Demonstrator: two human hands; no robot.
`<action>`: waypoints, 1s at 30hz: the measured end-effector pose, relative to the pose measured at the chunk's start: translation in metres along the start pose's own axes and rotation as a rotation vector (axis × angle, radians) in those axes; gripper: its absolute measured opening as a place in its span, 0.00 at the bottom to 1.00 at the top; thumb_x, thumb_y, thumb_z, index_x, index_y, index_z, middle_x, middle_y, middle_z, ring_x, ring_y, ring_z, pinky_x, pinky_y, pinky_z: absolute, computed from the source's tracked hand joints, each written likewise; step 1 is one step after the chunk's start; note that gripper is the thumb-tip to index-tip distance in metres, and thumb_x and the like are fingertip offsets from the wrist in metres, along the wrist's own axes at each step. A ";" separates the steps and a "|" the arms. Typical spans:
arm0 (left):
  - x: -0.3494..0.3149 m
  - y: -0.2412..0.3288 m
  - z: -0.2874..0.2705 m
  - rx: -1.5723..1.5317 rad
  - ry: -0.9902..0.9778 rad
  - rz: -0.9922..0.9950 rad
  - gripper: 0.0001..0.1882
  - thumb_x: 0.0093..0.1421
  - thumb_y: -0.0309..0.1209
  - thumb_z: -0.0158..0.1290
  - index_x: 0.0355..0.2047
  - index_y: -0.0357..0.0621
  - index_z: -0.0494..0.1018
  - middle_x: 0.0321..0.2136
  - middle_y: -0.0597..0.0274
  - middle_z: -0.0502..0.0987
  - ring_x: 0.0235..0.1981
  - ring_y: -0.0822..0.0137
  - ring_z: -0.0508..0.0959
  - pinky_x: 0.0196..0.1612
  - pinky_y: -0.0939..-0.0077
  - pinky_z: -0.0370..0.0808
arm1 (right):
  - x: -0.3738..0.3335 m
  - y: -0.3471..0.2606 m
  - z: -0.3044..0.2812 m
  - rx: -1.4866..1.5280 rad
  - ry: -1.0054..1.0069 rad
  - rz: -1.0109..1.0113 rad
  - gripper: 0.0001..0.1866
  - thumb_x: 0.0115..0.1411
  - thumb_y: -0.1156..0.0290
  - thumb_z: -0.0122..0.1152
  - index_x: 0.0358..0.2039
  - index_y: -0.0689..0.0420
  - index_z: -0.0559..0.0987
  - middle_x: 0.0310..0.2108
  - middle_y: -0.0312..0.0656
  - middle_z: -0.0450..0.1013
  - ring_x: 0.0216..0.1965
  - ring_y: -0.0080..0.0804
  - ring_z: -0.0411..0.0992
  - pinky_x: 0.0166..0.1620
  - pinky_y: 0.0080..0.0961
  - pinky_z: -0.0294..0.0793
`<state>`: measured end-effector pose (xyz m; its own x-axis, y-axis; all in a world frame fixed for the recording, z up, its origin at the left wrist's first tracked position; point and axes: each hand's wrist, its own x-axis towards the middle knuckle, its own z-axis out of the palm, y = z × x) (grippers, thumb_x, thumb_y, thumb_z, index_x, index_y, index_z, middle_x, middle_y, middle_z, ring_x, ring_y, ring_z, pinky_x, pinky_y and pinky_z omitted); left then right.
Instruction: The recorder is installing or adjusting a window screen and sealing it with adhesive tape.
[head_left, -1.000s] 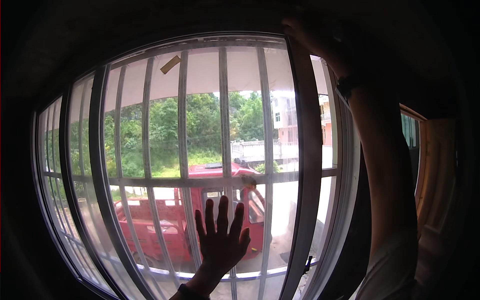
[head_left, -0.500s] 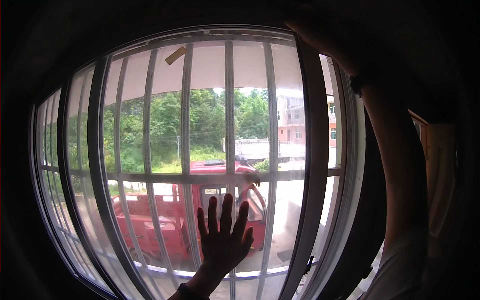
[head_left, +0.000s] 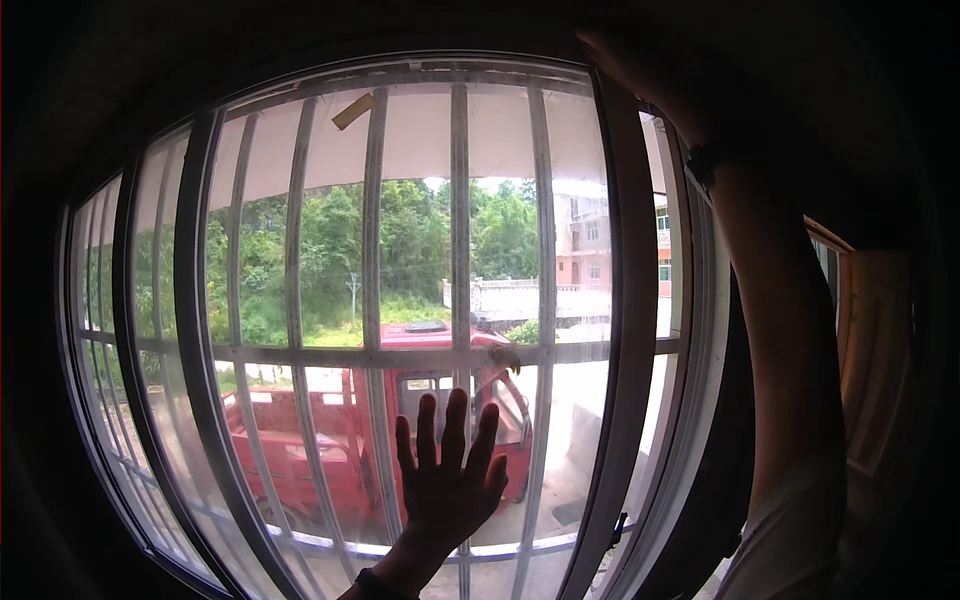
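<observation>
My left hand [head_left: 447, 480] is spread against the pane of a sliding window [head_left: 618, 330], palm toward the glass, fingers pointing up. A dark band circles its wrist. My right arm stretches up along the right side, and my right hand [head_left: 655, 80] is at the upper right corner of the dark sash frame. Deep shadow hides its fingers, so its grip does not show. A wristband sits on that arm too. A small tan strip [head_left: 354, 112] shows at the top of the window.
Pale metal bars [head_left: 460, 220] stand beyond the glass. Outside are a red cargo truck [head_left: 300, 430], trees [head_left: 330, 235] and a building [head_left: 585, 240]. A narrow gap shows right of the sash, with a small dark latch [head_left: 619, 528] low on the frame. A brown curtain-like panel [head_left: 880, 350] is at right.
My right forearm has shifted slightly left. My left hand stays spread in the same place, and the sash has not visibly moved.
</observation>
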<state>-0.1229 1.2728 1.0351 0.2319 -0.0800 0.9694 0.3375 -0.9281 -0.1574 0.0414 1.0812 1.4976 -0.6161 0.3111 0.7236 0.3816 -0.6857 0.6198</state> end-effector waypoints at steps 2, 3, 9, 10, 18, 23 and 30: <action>0.000 0.001 0.001 0.004 0.015 0.003 0.38 0.60 0.43 0.59 0.70 0.55 0.63 0.71 0.44 0.58 0.72 0.36 0.55 0.70 0.28 0.49 | 0.000 0.005 -0.001 0.039 -0.011 -0.028 0.06 0.58 0.75 0.61 0.25 0.62 0.78 0.26 0.53 0.77 0.31 0.49 0.77 0.37 0.48 0.75; 0.000 0.000 0.002 0.005 0.016 0.003 0.38 0.60 0.43 0.59 0.70 0.55 0.63 0.71 0.44 0.58 0.72 0.36 0.55 0.70 0.28 0.49 | 0.002 0.005 0.000 0.029 -0.011 -0.026 0.06 0.58 0.75 0.61 0.25 0.62 0.79 0.26 0.53 0.77 0.31 0.49 0.77 0.37 0.48 0.75; 0.000 -0.001 0.002 0.003 0.001 0.003 0.38 0.60 0.43 0.59 0.71 0.56 0.63 0.71 0.45 0.58 0.72 0.36 0.55 0.71 0.29 0.49 | -0.001 0.001 0.000 -0.014 -0.025 -0.018 0.06 0.57 0.75 0.61 0.25 0.62 0.79 0.26 0.53 0.77 0.30 0.49 0.77 0.37 0.49 0.75; 0.000 -0.001 0.003 0.004 0.006 0.005 0.38 0.60 0.43 0.59 0.71 0.56 0.63 0.71 0.45 0.58 0.72 0.36 0.56 0.71 0.29 0.49 | -0.002 -0.001 0.001 -0.014 -0.027 -0.021 0.06 0.57 0.75 0.61 0.25 0.62 0.79 0.26 0.53 0.77 0.30 0.49 0.77 0.37 0.49 0.75; 0.000 -0.001 0.002 -0.011 0.020 0.000 0.38 0.60 0.43 0.59 0.70 0.56 0.63 0.71 0.46 0.59 0.72 0.36 0.57 0.70 0.29 0.49 | -0.003 -0.005 -0.006 -0.147 -0.115 -0.062 0.05 0.56 0.75 0.62 0.25 0.62 0.79 0.25 0.53 0.77 0.30 0.50 0.77 0.37 0.49 0.76; 0.000 -0.002 0.002 -0.015 0.013 -0.003 0.39 0.59 0.43 0.60 0.71 0.56 0.63 0.72 0.47 0.59 0.72 0.37 0.57 0.71 0.30 0.50 | 0.004 -0.010 -0.006 -0.265 -0.207 -0.080 0.05 0.56 0.75 0.62 0.25 0.63 0.79 0.25 0.53 0.77 0.30 0.50 0.77 0.37 0.49 0.76; 0.000 -0.001 0.002 0.003 0.003 0.000 0.39 0.59 0.44 0.60 0.70 0.57 0.63 0.72 0.47 0.59 0.72 0.37 0.57 0.71 0.31 0.50 | -0.004 -0.013 0.022 -0.159 0.044 0.053 0.06 0.54 0.73 0.64 0.26 0.64 0.80 0.24 0.54 0.76 0.29 0.51 0.78 0.37 0.50 0.76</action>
<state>-0.1215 1.2741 1.0347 0.2289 -0.0816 0.9700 0.3401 -0.9270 -0.1582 0.0542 1.1038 1.4934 -0.6289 0.2453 0.7378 0.3027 -0.7968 0.5230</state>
